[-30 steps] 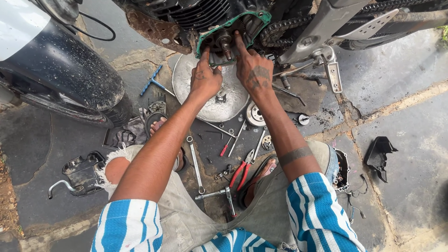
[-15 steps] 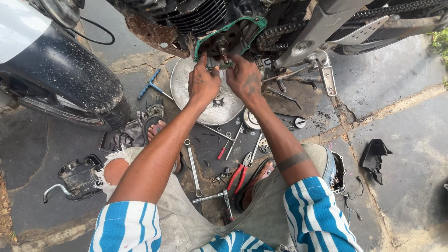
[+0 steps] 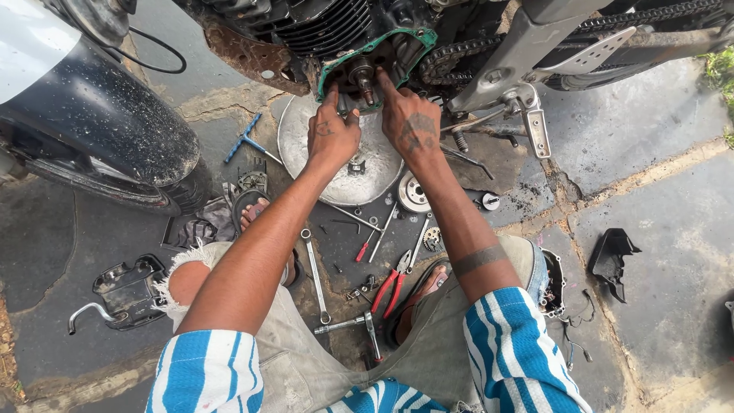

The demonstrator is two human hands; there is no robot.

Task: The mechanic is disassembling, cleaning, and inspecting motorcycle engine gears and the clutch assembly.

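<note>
Head | outdoors, cracked oily pavement (image 3: pixel 657 199) | tools beside round metal pan (image 3: pixel 306 145)

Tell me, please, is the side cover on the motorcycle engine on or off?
Off. The engine opening shows its green gasket and bare shaft, with the left hand and right hand at it.

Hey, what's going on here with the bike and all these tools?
A person crouches on the pavement at a motorcycle's opened engine side, rimmed by a green gasket. The left hand and the right hand both reach into the opening, fingers at the metal shaft in its middle. Below them lie a round silver metal pan, red-handled pliers, a long silver spanner and a blue T-handle wrench.
</note>
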